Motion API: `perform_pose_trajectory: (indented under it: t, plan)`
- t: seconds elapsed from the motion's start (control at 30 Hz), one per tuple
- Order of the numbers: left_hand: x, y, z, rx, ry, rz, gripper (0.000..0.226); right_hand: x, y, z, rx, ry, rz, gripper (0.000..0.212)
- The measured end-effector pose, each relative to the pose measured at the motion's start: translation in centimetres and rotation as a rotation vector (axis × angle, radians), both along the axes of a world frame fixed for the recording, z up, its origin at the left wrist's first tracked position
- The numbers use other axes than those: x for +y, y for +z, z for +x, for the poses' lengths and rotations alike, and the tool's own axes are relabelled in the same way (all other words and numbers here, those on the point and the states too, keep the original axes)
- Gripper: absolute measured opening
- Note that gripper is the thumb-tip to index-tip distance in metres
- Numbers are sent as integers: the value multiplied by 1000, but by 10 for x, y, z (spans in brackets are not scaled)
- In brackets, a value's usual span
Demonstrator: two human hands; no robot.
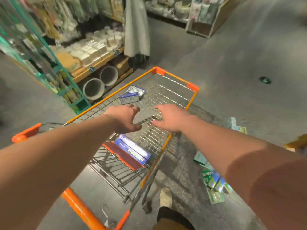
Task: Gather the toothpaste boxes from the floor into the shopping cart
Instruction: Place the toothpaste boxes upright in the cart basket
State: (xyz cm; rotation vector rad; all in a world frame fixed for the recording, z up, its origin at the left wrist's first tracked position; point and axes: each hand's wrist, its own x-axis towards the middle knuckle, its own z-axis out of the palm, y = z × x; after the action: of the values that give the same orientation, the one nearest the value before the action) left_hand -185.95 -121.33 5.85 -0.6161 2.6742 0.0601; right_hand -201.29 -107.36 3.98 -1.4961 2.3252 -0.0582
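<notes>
shelving (93, 52): far-left of cart, clear of it
cart (192, 98): wire basket, between person and shelving
boxes in cart (132, 94): far-left corner, tilted
boxes on floor (214, 185): right of cart, scattered, long axes mixed
left hand (126, 119): over basket, fingers spread, empty
right hand (171, 118): same

Bare forearms, beige shoe (166, 197), brown trousers (172, 219)

The shopping cart (172, 90) is bright metal wire with glossy orange plastic corners. The floor (232, 63) looks matt grey and rough. The boxes (214, 183) on it are glossy printed cardboard.
</notes>
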Motion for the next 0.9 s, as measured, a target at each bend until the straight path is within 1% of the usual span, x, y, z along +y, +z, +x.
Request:
perform_pose_trajectory:
  t: [0.17,0.3,0.4,0.5,0.6,0.63,0.73,0.9]
  plan:
    - [65,43,-13,105,-124,47,74,113,39,6,18,-151,-20,67]
    - [133,56,-36,144,-262,88,73,210,55,4,73,-305,4,63]
    - [189,59,-62,156,-370,82,79,275,64,-3,94,-391,-3,65]
    - [242,56,-91,150,-464,72,69,328,69,-19,91,-483,-7,71]
    - [289,48,-126,125,-531,81,68,371,63,-47,71,-551,-27,86]
    - [303,44,-139,123,-548,82,67,384,61,-56,69,-566,-29,85]
    - [341,31,-179,101,-562,90,67,421,55,-91,63,-591,1,72]
    - [387,5,-247,55,-561,136,71,470,33,-156,46,-625,33,65]
